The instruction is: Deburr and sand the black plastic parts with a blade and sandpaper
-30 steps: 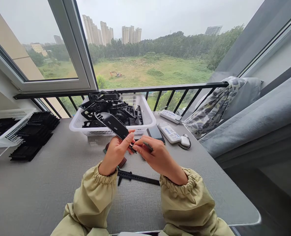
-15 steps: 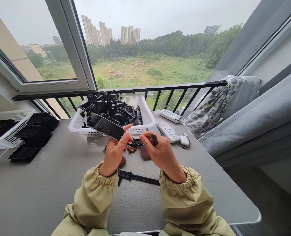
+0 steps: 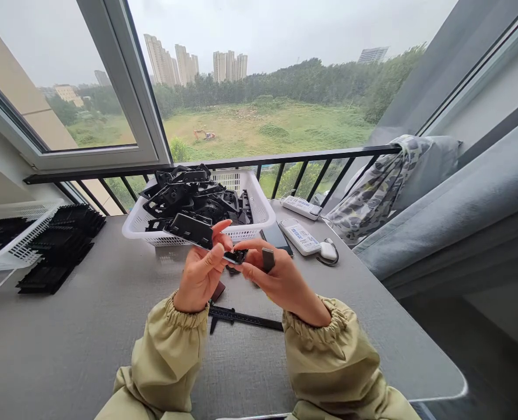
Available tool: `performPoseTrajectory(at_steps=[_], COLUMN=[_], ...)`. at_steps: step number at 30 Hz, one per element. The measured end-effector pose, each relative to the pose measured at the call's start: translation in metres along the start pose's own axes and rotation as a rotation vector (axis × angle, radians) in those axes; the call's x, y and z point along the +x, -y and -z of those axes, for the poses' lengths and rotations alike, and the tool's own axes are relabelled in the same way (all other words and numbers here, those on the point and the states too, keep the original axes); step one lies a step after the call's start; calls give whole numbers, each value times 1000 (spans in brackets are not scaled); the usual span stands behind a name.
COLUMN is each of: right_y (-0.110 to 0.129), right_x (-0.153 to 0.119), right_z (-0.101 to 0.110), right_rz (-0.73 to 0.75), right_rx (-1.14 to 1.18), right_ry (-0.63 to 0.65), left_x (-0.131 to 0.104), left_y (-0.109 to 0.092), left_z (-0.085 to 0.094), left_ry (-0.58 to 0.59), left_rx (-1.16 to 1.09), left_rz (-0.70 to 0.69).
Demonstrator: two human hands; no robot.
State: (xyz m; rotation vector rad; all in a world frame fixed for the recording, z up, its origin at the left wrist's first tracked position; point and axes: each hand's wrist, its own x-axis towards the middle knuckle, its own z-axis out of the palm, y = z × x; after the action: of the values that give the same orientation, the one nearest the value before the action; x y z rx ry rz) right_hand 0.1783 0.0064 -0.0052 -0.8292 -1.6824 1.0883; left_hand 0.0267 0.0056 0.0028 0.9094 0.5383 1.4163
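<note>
My left hand is closed around a long black plastic part, thumb on top and forefinger raised. The part slants toward me, its far end in front of the basket. At its near end, my right hand pinches or touches the small black details; the exact contact is partly hidden. A small flat grey strip sticks up between my right fingers. Below the hands lies a black caliper, partly behind my sleeves. A dark red-brown piece rests by my left wrist.
A white basket heaped with black plastic parts stands against the railing. Stacked black parts and another white basket are at left. White power strips and a dark flat object lie at right.
The black plastic part has turned in my left hand and its far end has come nearer. My right hand has moved slightly left and down, bringing its fingertips against the part's near end.
</note>
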Motion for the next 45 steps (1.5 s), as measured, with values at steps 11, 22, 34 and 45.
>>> performPoseTrajectory(at_steps=[11, 22, 34, 45], right_y=[-4, -2, -1, -35], right_x=[3, 0, 2, 25], right_z=[-10, -14, -3, -18], right_rz=[9, 138, 14, -48], right_rx=[-216, -465, -95, 59], right_ry=[-181, -251, -250, -332], left_x=[0, -5, 4, 3], left_y=[4, 9, 4, -1], left_z=[-7, -20, -6, -2], left_ry=[-214, -273, -334, -287], left_rx=[65, 26, -80, -149], left_rz=[-12, 67, -6, -34])
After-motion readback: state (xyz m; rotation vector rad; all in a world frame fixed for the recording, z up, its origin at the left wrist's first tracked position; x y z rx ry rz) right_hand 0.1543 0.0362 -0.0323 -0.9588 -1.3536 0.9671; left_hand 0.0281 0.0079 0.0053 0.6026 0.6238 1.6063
